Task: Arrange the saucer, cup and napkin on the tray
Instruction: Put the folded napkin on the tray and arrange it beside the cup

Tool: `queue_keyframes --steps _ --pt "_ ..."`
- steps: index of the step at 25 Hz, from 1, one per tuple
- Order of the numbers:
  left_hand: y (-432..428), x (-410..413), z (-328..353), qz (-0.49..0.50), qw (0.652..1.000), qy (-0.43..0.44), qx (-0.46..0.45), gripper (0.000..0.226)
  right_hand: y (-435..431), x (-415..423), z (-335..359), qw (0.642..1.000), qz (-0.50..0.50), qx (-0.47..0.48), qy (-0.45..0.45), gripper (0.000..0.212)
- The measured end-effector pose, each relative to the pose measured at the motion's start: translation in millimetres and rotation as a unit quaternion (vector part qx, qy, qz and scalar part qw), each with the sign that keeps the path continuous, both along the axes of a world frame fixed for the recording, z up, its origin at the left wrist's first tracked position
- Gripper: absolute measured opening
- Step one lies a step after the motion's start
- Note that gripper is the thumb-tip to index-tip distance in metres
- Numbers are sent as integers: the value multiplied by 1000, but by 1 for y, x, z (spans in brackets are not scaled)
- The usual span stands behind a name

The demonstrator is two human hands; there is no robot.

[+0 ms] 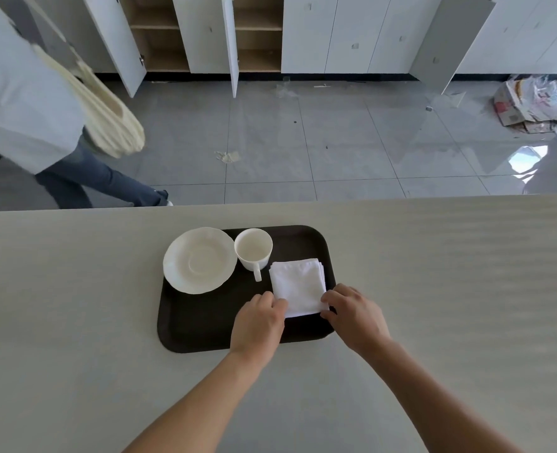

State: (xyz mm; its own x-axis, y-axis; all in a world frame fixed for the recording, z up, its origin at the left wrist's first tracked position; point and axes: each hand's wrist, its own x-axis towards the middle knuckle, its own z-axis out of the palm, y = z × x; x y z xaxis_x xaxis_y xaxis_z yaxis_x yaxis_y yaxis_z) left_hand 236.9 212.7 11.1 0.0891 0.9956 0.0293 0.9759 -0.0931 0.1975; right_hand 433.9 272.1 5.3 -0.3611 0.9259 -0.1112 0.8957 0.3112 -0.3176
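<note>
A dark brown tray (205, 325) lies on the pale table. On its far left sits a white saucer (200, 259), which overhangs the tray's left rim. Beside it stands an empty white cup (253, 248), handle pointing toward me. A folded white napkin (298, 286) lies on the tray's right half. My left hand (259, 322) pinches the napkin's near left corner. My right hand (355, 313) has its fingertips on the near right corner, over the tray's right rim.
The table (450, 289) stretches wide on both sides of the tray. Beyond its far edge, a person with a cream bag (104, 103) walks on the grey floor at the left. Open cabinets line the back wall; cardboard and plastic litter (532, 106) lies at the right.
</note>
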Motion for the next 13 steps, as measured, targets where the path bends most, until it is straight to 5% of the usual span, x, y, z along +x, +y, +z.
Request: queue_keyframes --steps 13 --pt "22 7 1 -109 988 108 15 27 17 -3 -1 1000 1 18 5 12"
